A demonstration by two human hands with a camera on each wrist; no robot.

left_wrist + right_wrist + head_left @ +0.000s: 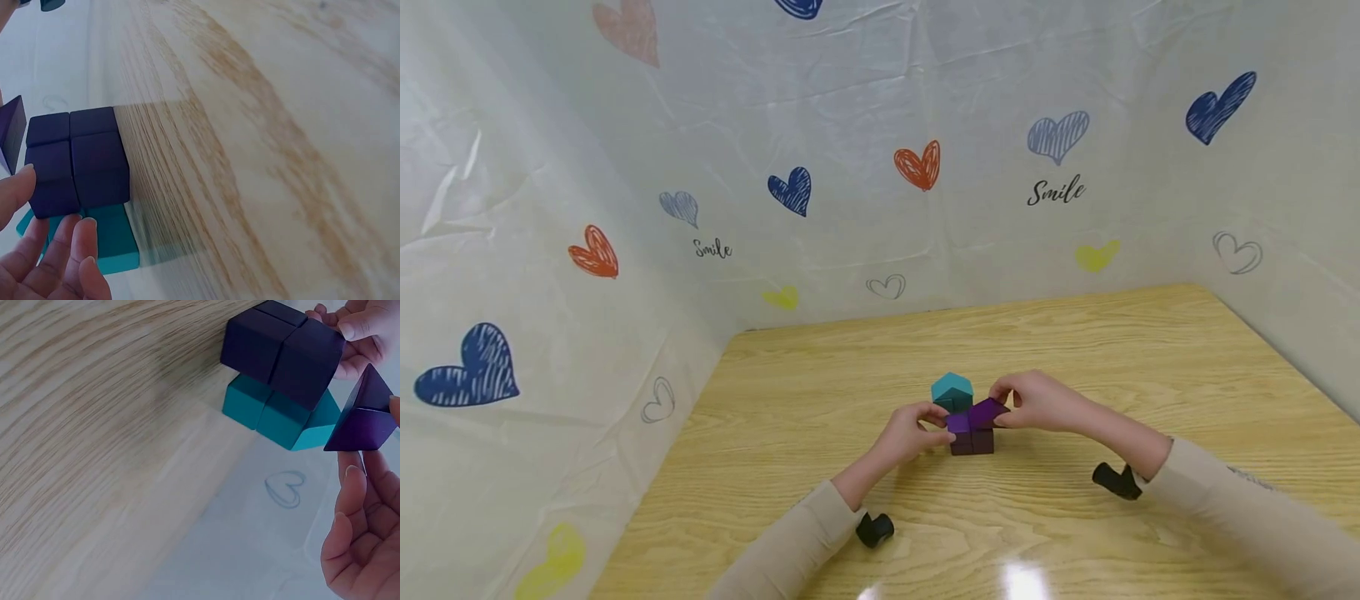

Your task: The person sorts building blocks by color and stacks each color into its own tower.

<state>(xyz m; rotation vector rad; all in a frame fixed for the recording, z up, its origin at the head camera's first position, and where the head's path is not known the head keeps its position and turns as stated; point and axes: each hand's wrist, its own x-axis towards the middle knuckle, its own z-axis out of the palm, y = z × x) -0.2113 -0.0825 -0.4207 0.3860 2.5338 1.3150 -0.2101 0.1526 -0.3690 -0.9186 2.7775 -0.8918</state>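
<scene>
In the head view, dark purple cube blocks (pixel 972 442) stand together on the table, with seams between them. My left hand (pixel 904 433) pinches the left side of this group between thumb and fingers. My right hand (pixel 1037 401) holds a purple triangular block (pixel 986 412), tilted just above the group's right side. The right wrist view shows this triangular block (pixel 369 422) with a seam across it, apart from the purple cubes (pixel 284 353). Behind the purple group stands a teal house-shaped set of blocks (pixel 952 390) with a pointed top; its lower part is partly hidden.
The wood-grained table (pixel 805 383) spreads around the blocks. A pale sheet (pixel 850 250) printed with hearts and "Smile" hangs behind and at the sides. Black wrist-worn devices (pixel 876 530) sit under both sleeves, close to the tabletop.
</scene>
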